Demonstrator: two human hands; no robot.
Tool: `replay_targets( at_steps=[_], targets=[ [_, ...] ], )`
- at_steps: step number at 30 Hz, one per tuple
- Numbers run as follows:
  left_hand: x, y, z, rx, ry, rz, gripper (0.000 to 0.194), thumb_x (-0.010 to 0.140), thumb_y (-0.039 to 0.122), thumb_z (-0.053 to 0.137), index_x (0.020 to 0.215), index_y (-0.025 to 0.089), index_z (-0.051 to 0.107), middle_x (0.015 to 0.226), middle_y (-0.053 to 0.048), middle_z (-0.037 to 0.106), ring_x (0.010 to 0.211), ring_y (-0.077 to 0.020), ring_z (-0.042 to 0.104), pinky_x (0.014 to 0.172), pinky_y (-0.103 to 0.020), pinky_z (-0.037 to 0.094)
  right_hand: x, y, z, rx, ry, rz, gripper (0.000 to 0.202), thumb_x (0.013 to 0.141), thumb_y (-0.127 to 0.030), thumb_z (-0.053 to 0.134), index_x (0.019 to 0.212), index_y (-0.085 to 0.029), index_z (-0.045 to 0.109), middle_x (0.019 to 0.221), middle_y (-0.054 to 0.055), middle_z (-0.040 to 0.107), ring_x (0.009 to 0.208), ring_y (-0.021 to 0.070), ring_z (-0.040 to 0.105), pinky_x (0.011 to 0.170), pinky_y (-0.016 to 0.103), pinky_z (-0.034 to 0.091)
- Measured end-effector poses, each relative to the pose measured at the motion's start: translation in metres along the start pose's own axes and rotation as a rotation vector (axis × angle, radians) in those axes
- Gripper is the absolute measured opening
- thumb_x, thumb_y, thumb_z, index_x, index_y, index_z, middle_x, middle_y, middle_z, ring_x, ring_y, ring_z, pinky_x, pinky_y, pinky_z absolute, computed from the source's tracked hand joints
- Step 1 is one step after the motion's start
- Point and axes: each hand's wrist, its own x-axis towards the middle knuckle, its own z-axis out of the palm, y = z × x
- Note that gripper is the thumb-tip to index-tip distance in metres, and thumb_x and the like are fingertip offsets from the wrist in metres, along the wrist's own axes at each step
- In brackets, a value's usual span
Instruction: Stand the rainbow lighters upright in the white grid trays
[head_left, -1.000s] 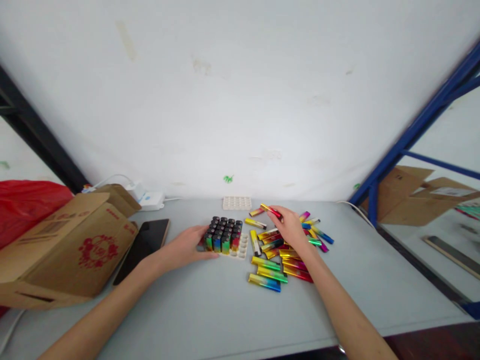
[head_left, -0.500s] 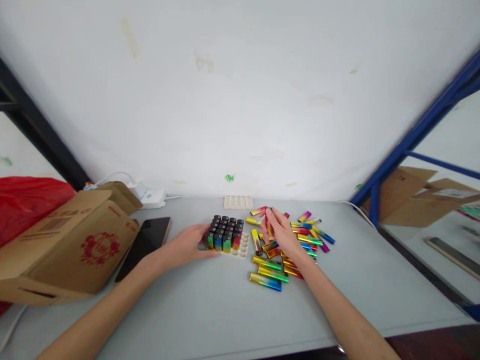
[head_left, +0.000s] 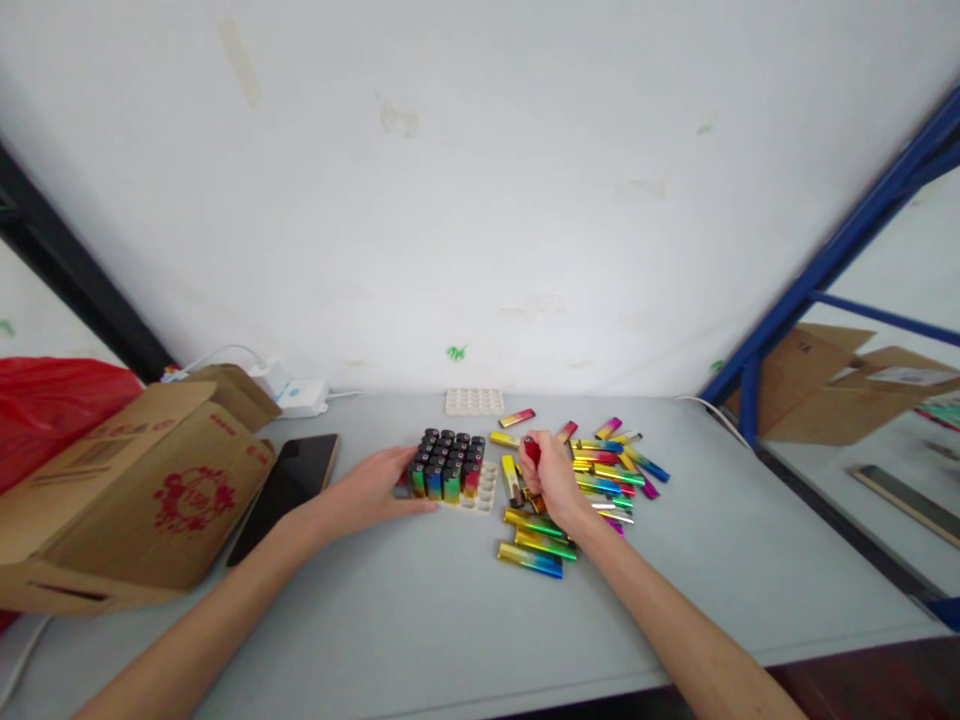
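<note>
A white tray (head_left: 487, 488) with round-edged slots holds several rows of upright, shiny coloured lighters with black tops (head_left: 450, 465); its right-hand slots are bare. My left hand (head_left: 379, 488) lies at the left side of these rows, thumb along the front and fingers behind, steadying the block. Over the left part of a loose pile of metallic lighters (head_left: 619, 475), my right hand (head_left: 555, 478) is closed around a red lighter (head_left: 532, 449), whose end points up out of the fist. The rest of that lighter is hidden by the fingers.
A second white tray (head_left: 474, 402) lies by the wall. On the left are a cardboard box (head_left: 142, 490), a dark phone (head_left: 289, 490), a white power strip (head_left: 304, 398) and a red bag (head_left: 60, 405). Blue frame bars (head_left: 750, 400) and an open carton (head_left: 825, 390) stand at the right.
My right hand has drawn back slightly and turned into a fist round the red lighter, with its end now upward. My left hand stays by the rows. The view has shifted slightly.
</note>
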Motion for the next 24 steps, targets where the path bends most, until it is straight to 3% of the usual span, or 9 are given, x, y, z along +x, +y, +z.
replay_targets(
  at_steps=[4,9,11,13,15,17,21,24],
  targets=[
    [0.0,0.0,0.0,0.006,-0.006,0.003,0.061,0.082,0.058,0.081,0.129,0.02,0.071,0.131,-0.01,0.079,0.116,-0.0351,0.074,0.108,-0.043,0.057,0.001,0.001,-0.002,-0.053,0.0,-0.034,0.059,0.091,-0.07,0.051,0.055,-0.024,0.045,0.047,-0.007,0.03,0.042,0.0091,0.024,0.044,0.025,0.016],
    [0.0,-0.001,0.0,0.006,-0.015,-0.003,0.06,0.084,0.058,0.081,0.129,0.019,0.071,0.13,-0.012,0.079,0.116,-0.0343,0.073,0.106,-0.042,0.057,-0.003,-0.005,-0.004,-0.076,-0.131,-0.145,0.065,0.094,-0.084,0.051,0.087,-0.021,0.063,0.062,-0.007,0.04,0.048,0.0103,0.032,0.045,0.023,0.025],
    [-0.001,-0.001,0.001,0.002,-0.007,0.004,0.06,0.083,0.058,0.082,0.128,0.02,0.072,0.129,-0.01,0.079,0.115,-0.0336,0.074,0.105,-0.04,0.057,-0.008,-0.009,-0.005,-0.211,-0.136,-0.265,0.058,0.101,-0.077,0.048,0.097,-0.022,0.065,0.072,-0.003,0.051,0.054,0.0131,0.045,0.049,0.025,0.037],
    [-0.001,-0.001,0.001,0.0,0.003,0.012,0.058,0.083,0.055,0.081,0.128,0.02,0.072,0.127,-0.009,0.08,0.113,-0.0326,0.074,0.103,-0.038,0.058,-0.013,-0.014,-0.006,-0.415,-0.101,-0.48,0.046,0.105,-0.066,0.053,0.1,-0.022,0.066,0.087,0.003,0.063,0.072,0.0184,0.06,0.065,0.031,0.051],
    [-0.001,-0.001,0.002,-0.003,0.005,0.022,0.055,0.085,0.053,0.08,0.127,0.019,0.072,0.124,-0.008,0.08,0.109,-0.0316,0.075,0.1,-0.038,0.058,-0.019,-0.018,-0.006,-0.6,-0.046,-0.711,0.036,0.105,-0.056,0.059,0.098,-0.022,0.068,0.099,0.008,0.067,0.093,0.0241,0.065,0.084,0.038,0.055],
    [-0.001,-0.001,0.002,-0.015,0.007,0.036,0.056,0.085,0.054,0.08,0.128,0.02,0.072,0.124,-0.008,0.08,0.109,-0.0314,0.075,0.1,-0.038,0.058,-0.024,-0.019,-0.004,-0.697,-0.05,-0.834,0.029,0.106,-0.048,0.061,0.099,-0.022,0.07,0.096,0.008,0.069,0.093,0.0249,0.066,0.087,0.039,0.054],
    [-0.002,0.002,0.0,-0.035,0.003,0.043,0.057,0.083,0.053,0.083,0.128,0.021,0.073,0.127,-0.008,0.08,0.112,-0.0318,0.074,0.102,-0.038,0.058,-0.03,-0.015,0.001,-0.708,-0.222,-0.79,0.02,0.108,-0.041,0.062,0.104,-0.023,0.069,0.08,0.002,0.07,0.07,0.019,0.065,0.072,0.032,0.053],
    [-0.003,0.004,-0.001,-0.035,0.007,0.049,0.055,0.087,0.047,0.08,0.133,0.019,0.07,0.131,-0.008,0.078,0.114,-0.0309,0.073,0.105,-0.038,0.055,-0.03,-0.009,0.004,-0.68,-0.31,-0.702,0.018,0.105,-0.041,0.067,0.105,-0.023,0.066,0.076,-0.001,0.07,0.065,0.0173,0.065,0.069,0.03,0.052]
  ],
)
